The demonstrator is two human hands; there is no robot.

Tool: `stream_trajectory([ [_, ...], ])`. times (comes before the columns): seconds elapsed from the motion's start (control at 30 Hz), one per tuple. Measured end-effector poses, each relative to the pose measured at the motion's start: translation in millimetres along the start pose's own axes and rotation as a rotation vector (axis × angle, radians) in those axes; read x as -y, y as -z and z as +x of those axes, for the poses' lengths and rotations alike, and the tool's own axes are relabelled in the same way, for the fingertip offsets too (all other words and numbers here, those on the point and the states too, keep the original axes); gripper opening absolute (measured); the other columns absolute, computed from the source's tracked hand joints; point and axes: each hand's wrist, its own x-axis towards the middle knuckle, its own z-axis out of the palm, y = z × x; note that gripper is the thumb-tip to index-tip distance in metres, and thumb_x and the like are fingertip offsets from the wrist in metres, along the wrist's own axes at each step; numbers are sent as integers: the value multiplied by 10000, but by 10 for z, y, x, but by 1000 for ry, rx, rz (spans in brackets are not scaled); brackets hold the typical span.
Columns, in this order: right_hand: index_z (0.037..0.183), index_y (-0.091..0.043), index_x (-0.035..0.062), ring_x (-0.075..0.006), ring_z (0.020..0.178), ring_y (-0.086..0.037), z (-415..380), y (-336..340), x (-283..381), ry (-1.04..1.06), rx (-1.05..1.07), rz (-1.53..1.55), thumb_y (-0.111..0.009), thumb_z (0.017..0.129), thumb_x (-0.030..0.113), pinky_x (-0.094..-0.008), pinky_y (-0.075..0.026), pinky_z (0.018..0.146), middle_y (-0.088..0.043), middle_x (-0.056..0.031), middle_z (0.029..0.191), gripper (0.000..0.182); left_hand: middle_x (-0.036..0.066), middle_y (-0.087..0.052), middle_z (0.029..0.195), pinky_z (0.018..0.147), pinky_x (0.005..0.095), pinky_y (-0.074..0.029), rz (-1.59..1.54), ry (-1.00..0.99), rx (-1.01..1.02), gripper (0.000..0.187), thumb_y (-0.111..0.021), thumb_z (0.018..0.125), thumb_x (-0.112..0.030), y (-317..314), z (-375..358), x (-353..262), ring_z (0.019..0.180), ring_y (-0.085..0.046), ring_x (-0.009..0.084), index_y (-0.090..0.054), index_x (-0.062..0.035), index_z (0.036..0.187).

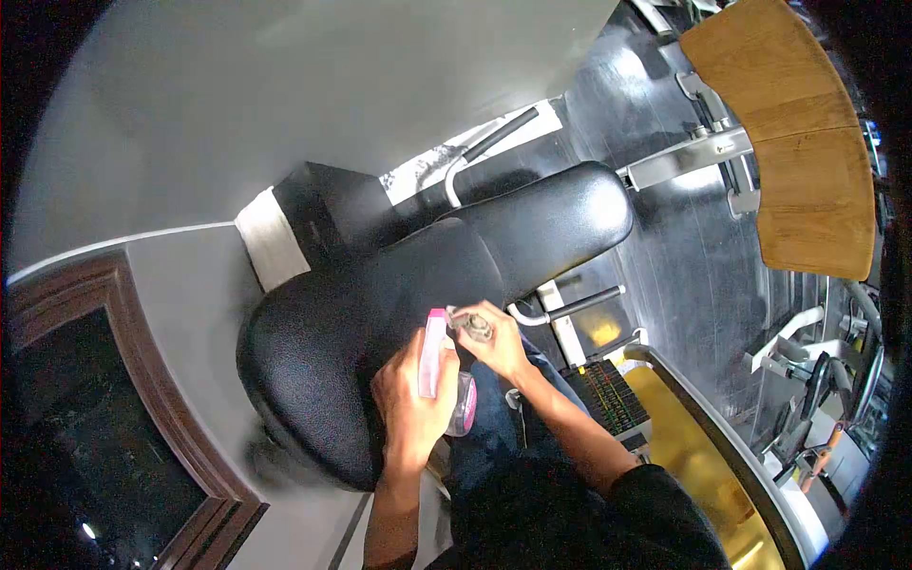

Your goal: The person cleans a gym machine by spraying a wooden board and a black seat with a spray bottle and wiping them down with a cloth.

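My left hand (413,394) is closed around a slim pink and white case (433,356), which stands up between thumb and fingers. Close beside its top, my right hand (492,344) pinches a small greyish object (475,328) that I cannot make out. Below my left hand, a clear round container with a pink label (464,407) shows near my lap. Both hands are over the near edge of a black padded bench (380,294).
A keyboard (606,399) lies right of my legs, beside a yellow-surfaced, dark-rimmed panel (679,427). Metal gym frames and a curved wooden top (807,142) stand at the right. A black box (347,209) is behind the bench; a brown frame (161,380) is left.
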Motion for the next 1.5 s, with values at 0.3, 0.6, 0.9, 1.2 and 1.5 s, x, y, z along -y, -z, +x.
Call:
stream_trajectory([
  [0.3,995,-680,32,-337,909,-677,173,-21,-682,-253,-287,-95,-689,796,201,-394,-526,813,-682,-180,989,261,204,-614,734,607,487,-459,25,12,67,213,-620,888,-256,-85,-11,-10,689,-624,412,-585,-46,868],
  [0.6,1035,-663,45,-287,925,-660,-394,-160,-283,-114,-227,100,-699,797,126,-349,-506,827,-655,-129,997,255,192,-628,773,646,485,-468,-5,60,91,187,-600,894,-245,-147,-20,49,734,-630,414,-593,-60,913],
  [0.9,1092,-595,30,-270,942,-653,-192,-462,-732,-677,-682,132,-659,905,249,-370,-488,842,-666,-182,1029,295,180,-627,767,651,468,-475,2,55,128,175,-590,896,-236,-196,-21,23,725,-635,396,-596,-63,920],
  [1.2,1206,-546,67,-186,1050,-571,-658,-977,-782,-713,-704,1120,-499,990,339,-331,-444,946,-567,-78,1201,351,191,-602,712,622,472,-458,34,79,140,207,-557,918,-249,-183,-1,-24,680,-621,401,-586,-50,871],
  [1.5,1246,-493,77,-291,1066,-619,-102,-679,-1108,-888,-840,1364,-431,1002,308,-454,-519,921,-595,-135,1207,342,177,-599,689,615,479,-444,47,112,173,223,-553,927,-256,-215,-29,-7,681,-617,401,-579,-48,851],
])
